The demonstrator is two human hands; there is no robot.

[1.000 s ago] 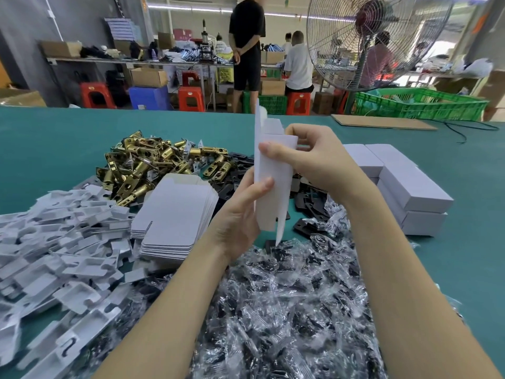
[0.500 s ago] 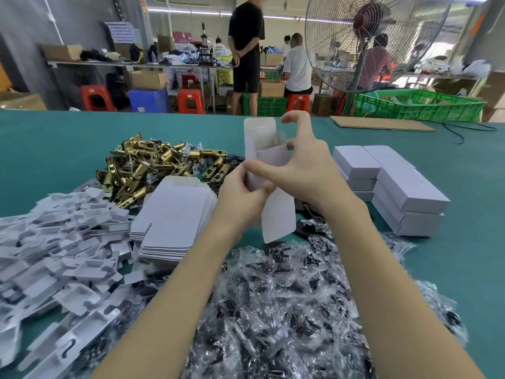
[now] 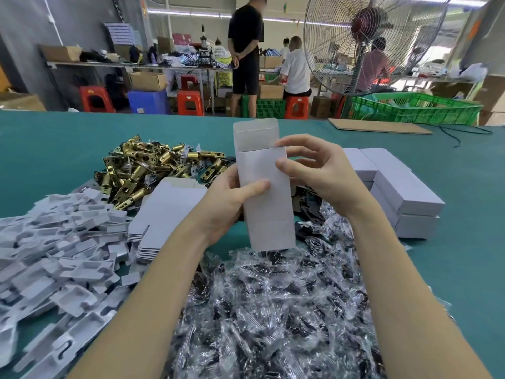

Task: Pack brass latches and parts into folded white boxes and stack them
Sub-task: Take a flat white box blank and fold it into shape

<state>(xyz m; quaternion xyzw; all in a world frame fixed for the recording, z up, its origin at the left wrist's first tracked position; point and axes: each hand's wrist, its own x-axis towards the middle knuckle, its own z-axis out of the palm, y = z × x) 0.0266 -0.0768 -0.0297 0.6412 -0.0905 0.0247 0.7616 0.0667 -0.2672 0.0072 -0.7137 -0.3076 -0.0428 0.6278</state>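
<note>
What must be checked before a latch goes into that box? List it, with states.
1. White box opened into a tube: ok.
2. Top flap up, mouth open: ok.
3. Bottom end closed: not ok, its flap hangs straight down.
4. Left hand grips the box: ok.
5. Right hand free to pick: not ok, its thumb is on the box.
6. Brass latches within reach: ok, piled on the table beyond the flat blanks.
</note>
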